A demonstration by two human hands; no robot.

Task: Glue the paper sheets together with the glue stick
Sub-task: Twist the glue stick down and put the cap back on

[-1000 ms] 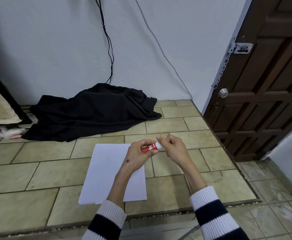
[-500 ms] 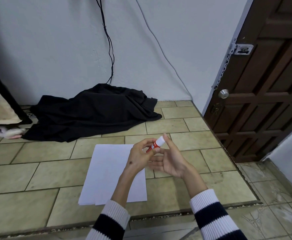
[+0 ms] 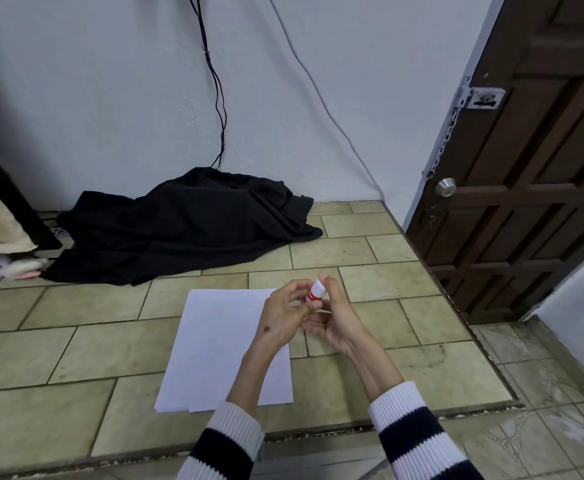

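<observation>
A small stack of white paper sheets (image 3: 214,348) lies flat on the tiled surface, its lower edges slightly fanned. Above its top right corner I hold a red and white glue stick (image 3: 314,292), tilted with its white end up. My left hand (image 3: 283,318) pinches the red body with thumb and fingers. My right hand (image 3: 335,317) is on the right side of the stick, palm turned up, its fingers touching the white end. Whether the cap is on or off I cannot tell.
A crumpled black cloth (image 3: 186,226) lies against the white wall behind the sheets. A dark wooden door (image 3: 526,188) stands at the right. The tiled ledge ends in a front edge (image 3: 283,434) near my sleeves. Shelving (image 3: 3,220) sits at the far left.
The glue stick has turned from lying sideways between both hands to pointing up. My right hand let go of its end, opened palm up, then came back against the white end.
</observation>
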